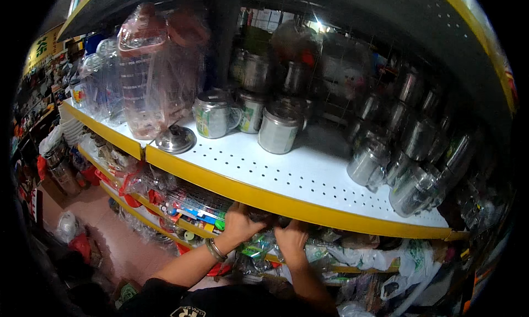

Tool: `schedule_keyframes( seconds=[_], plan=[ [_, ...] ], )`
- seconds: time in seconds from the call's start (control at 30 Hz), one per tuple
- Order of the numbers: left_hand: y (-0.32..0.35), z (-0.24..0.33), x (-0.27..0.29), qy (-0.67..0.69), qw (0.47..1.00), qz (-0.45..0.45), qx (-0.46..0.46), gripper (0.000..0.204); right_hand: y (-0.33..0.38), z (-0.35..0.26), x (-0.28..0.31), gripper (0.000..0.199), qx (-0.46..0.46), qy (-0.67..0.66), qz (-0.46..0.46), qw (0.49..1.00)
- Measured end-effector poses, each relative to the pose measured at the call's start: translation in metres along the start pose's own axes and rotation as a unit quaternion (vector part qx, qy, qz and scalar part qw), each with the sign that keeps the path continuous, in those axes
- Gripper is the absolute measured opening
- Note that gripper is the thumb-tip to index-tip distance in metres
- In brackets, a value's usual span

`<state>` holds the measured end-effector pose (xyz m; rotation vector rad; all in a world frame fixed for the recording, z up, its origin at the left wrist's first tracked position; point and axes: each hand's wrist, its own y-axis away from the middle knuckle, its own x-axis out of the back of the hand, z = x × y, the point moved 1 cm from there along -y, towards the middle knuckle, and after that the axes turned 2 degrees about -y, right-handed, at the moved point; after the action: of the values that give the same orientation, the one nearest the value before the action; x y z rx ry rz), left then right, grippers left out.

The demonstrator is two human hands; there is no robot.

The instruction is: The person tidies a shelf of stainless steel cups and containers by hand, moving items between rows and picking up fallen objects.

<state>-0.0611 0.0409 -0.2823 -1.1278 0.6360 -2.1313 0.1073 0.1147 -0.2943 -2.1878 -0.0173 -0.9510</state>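
My left hand (241, 224), with a bangle (215, 250) at its wrist, reaches under the yellow front edge (264, 201) of a white perforated shelf. Its thumb points toward my right hand (291, 239), which reaches under the same edge. Both sets of fingertips are hidden there, and something dark between the hands is too shadowed to make out. Plastic-wrapped green packs (254, 246) lie just below them. On the shelf above stand metal mugs with handles, one nearest the front (278, 131). A shiny round metal lid (175, 139) rests left of them.
A tall pink-capped bottle (142, 80) in plastic stands at the left. Several stacked metal mugs (368, 161) fill the right end. Lower shelves carry wrapped goods and white plastic bags (410, 267). Goods lie on the reddish floor (129, 251) at the left.
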Motion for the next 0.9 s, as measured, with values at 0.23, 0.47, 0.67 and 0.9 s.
schedule_keyframes(
  seconds=[0.23,0.47,0.67,0.9],
  plan=[
    [0.001,0.031,0.089,-0.009,0.992,-0.109,0.067,0.087,-0.007,0.008,-0.001,0.065,0.013,0.020,0.037,0.999],
    [-0.010,0.090,0.236,0.238,0.922,-0.305,-0.016,0.096,-0.020,-0.017,0.004,0.071,0.061,0.070,0.071,0.993],
    [-0.083,0.110,0.290,0.304,0.951,-0.047,-0.025,0.103,-0.007,-0.025,0.040,0.089,0.107,0.027,-0.035,0.993],
    [-0.156,0.089,0.261,0.108,0.992,-0.041,-0.054,0.094,0.007,-0.092,0.170,0.073,0.227,-0.256,-0.191,0.920]
  ],
)
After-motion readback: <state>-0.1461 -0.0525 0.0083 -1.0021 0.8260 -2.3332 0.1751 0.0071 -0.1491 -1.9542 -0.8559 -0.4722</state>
